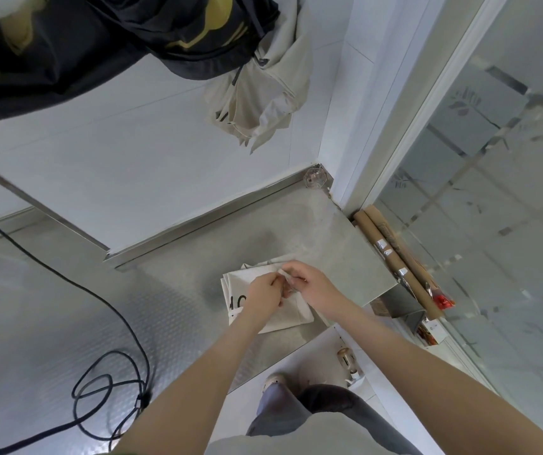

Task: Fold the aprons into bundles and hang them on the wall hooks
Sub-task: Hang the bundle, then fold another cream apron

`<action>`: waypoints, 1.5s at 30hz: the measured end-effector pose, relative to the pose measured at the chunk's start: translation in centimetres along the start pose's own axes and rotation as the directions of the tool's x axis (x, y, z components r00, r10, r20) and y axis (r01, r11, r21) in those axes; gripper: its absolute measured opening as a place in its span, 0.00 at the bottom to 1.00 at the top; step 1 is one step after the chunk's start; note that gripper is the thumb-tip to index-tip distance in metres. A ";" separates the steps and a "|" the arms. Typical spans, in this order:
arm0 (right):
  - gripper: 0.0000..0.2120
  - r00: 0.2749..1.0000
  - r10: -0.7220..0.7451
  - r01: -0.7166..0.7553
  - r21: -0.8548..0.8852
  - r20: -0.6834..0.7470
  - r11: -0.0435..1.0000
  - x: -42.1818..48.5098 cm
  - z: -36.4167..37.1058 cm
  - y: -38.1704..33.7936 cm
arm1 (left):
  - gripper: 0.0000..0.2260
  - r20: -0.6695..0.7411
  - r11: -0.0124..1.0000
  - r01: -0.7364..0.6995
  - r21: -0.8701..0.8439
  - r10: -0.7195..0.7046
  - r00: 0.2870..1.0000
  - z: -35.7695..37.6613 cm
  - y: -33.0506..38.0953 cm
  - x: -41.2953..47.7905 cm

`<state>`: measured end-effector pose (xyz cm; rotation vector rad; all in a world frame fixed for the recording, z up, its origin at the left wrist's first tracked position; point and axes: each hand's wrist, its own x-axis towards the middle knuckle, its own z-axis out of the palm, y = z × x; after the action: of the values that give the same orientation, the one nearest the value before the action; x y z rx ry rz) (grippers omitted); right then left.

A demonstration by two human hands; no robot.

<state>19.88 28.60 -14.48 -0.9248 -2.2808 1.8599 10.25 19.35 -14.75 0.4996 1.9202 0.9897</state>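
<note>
A cream apron (240, 284), folded into a flat square with black print, lies on the steel table (329, 238) near its front right corner. My left hand (263, 295) rests on the fold with fingers closed around the apron's strap. My right hand (309, 282) pinches the same pale strap just above the bundle. On the white wall above, a bundled cream apron (263, 100) hangs next to a black apron with gold print (165, 31). The hooks themselves are hidden by the cloth.
A black cable (109, 389) loops over the textured steel counter at the left. Cardboard tubes (398, 257) lean in the gap between the table and a frosted glass partition (493, 159). A clear suction hook (316, 177) sits in the wall corner.
</note>
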 end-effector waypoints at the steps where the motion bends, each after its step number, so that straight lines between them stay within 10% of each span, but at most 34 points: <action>1: 0.14 1.000 0.001 -0.001 -0.054 -0.001 0.999 0.1 0.0 0.1 | 0.14 0.004 1.000 0.007 -0.022 -0.007 1.000 0.1 0.0 -0.1; 9: 0.12 1.000 -0.019 0.021 -0.300 0.010 0.954 0.0 0.3 0.3 | 0.14 0.008 0.973 0.062 -0.221 -0.062 0.998 0.1 -0.1 -0.3; 20: 0.11 0.978 0.187 -0.187 0.009 -0.088 0.982 0.3 -0.4 -0.1 | 0.07 0.173 0.788 0.181 -0.588 -0.095 0.980 -0.9 0.5 -0.7; 30: 0.10 0.970 0.241 -0.240 0.039 -0.039 0.970 0.7 0.0 -0.6 | 0.04 0.092 0.980 -0.158 0.124 0.147 0.985 -3.0 1.4 -0.7; 36: 0.14 0.960 0.279 -0.262 0.260 -0.027 0.929 0.9 0.7 -1.5 | 0.10 0.020 0.574 -0.248 0.780 0.374 0.927 -1.7 2.3 -0.9; 45: 0.13 0.867 0.494 -0.488 0.295 0.058 0.822 1.0 -0.3 -3.4 | 0.29 0.193 0.331 -0.503 0.798 0.650 0.735 -1.0 0.1 -1.2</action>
<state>17.78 29.04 -11.59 -1.5777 -1.7710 2.2824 10.04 18.16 -13.76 1.8412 2.3405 0.4387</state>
